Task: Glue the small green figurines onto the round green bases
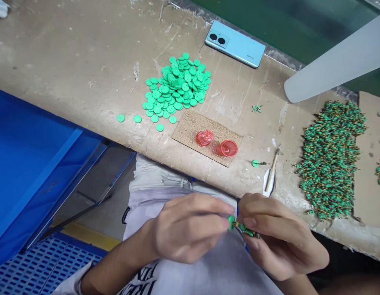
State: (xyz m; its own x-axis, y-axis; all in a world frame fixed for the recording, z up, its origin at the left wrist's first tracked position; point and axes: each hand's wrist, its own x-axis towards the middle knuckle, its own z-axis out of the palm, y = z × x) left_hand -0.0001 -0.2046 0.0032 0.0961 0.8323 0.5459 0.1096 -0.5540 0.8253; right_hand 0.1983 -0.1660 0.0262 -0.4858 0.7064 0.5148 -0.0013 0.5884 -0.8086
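Note:
My left hand pinches a small green disc between thumb and fingertips, just over my lap. In my right hand, thumb and fingers are closed on a tiny green, black and yellow figure. The disc and the figure meet or nearly meet; fingers hide the exact contact. On the table beyond my hands lies another green disc with a figure on it. A slim wooden-handled tool rests on a white piece beside it.
A pile of green discs lies near a brown board with two red cups. Many similar figures are heaped at right. A light-blue phone and a pale tube are at the back.

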